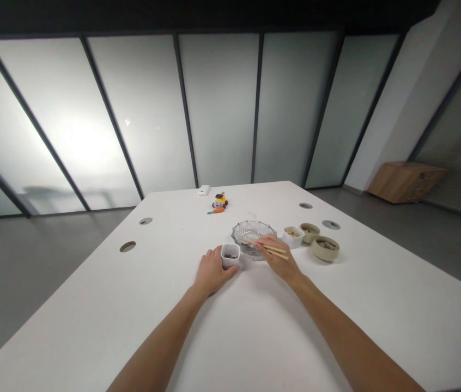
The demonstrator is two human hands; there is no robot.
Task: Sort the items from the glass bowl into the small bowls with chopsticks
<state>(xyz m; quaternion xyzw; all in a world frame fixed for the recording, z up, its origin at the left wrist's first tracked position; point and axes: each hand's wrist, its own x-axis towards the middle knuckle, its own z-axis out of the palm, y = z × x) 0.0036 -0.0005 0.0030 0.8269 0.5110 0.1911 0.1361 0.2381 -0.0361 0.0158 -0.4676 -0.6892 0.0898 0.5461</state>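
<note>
My left hand [211, 270] is wrapped round the left and near sides of a small white square bowl [230, 262], which stands on the table with small dark pieces in it. In my right hand [278, 260] is a pair of wooden chopsticks [276, 251], their thin tips pointing left over a clear glass bowl [254, 225] with a scalloped rim. A few dark bits [247, 244] lie in the glass bowl near the tips; what they are is too small to tell. My right fingers hide part of that bowl's near right side.
Right of the glass bowl stand a white bowl [297, 240] of pale yellowish pieces and two round beige bowls, one behind [313, 236] and one nearer [326, 253]. A yellow toy vehicle [221, 200], an orange toy carrot [217, 210] and a white box [204, 190] lie farther back on the white table [165, 305].
</note>
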